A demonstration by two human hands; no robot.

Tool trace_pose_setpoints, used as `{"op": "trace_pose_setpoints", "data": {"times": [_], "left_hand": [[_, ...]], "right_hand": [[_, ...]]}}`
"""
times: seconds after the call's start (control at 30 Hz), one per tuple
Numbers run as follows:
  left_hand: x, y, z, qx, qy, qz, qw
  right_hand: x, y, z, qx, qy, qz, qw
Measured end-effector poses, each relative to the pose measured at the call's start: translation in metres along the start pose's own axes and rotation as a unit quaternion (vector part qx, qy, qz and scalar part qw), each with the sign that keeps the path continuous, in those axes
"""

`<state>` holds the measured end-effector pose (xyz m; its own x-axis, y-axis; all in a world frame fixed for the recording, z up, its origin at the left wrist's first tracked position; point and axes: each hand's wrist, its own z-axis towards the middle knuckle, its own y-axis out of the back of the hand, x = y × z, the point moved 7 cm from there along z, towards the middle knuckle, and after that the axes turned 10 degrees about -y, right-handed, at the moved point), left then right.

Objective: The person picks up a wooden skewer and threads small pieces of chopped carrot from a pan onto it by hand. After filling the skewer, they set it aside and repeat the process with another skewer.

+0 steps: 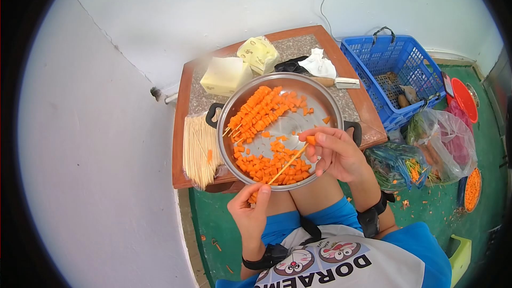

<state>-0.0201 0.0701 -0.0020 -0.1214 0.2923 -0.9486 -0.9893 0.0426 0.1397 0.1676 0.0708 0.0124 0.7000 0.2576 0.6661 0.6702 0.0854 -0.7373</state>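
A bamboo skewer [288, 168] slants up over the near side of a steel pan [326, 96]. Its lower end is pinched in my left hand [249, 212], where a bit of orange carrot shows by the fingers. Between thumb and fingertips, my right hand [340, 153] grips a carrot piece [311, 140] right at the skewer's upper tip. Threaded carrot skewers [260, 111] lie together in the pan's far left part. Loose carrot cubes [266, 168] are heaped along its near side, below the hands.
Bare skewers [198, 152] lie in a bundle left of the pan on the wood-edged table [184, 101]. Behind it are a yellow tissue pack [224, 76] and a knife [341, 82]. A blue crate [373, 82], plastic bags [445, 136] and a carrot-filled bowl [472, 189] stand at right.
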Motion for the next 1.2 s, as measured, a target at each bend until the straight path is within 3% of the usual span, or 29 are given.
{"op": "trace_pose_setpoints", "data": {"times": [1.2], "left_hand": [[-0.0066, -0.0016, -0.0015, -0.002, -0.015, 0.004, 1.000]], "right_hand": [[-0.0052, -0.0067, -0.0008, 0.040, -0.007, 0.028, 0.999]]}}
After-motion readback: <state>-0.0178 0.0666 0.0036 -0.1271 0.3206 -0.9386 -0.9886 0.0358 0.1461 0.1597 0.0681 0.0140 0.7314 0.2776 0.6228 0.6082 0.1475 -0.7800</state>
